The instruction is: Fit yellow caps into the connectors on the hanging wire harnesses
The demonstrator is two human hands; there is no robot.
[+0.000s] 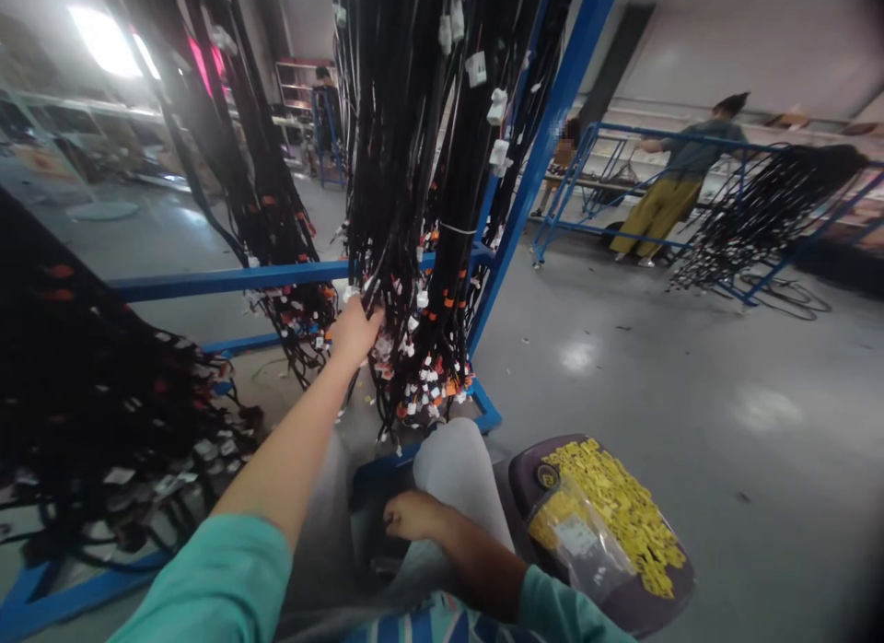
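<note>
A: Where is the cable bundle (387, 164)?

B: Hanging in front of the person, by the blue frame (241, 279), with its connectors (428, 390) clustered low, near the floor (587, 376)

A: And the hands?

B: The left hand (357, 333) is at the lower cables, thumb and fingers bent and partly closed; I cannot tell whether it grips a strand or only touches. The right hand (418, 514) is loosely curled above the lap, and whether anything is inside I cannot tell

A: How would those cables handle?

B: Heavy as a mass, I'd judge, but each strand light, bendy and perhaps a bit slick. I'd hold the sleeve just above a connector, since the small housings and wire ends look easier to damage

A: What's around?

B: To the right, yellow pieces (608, 496) and a clear plastic bag (587, 542) lie on a purple stool (529, 468). The floor is grey and shiny, with scattered scraps; farther off, a person in yellow trousers (649, 210) stands beside another cable rack (766, 210)
</note>
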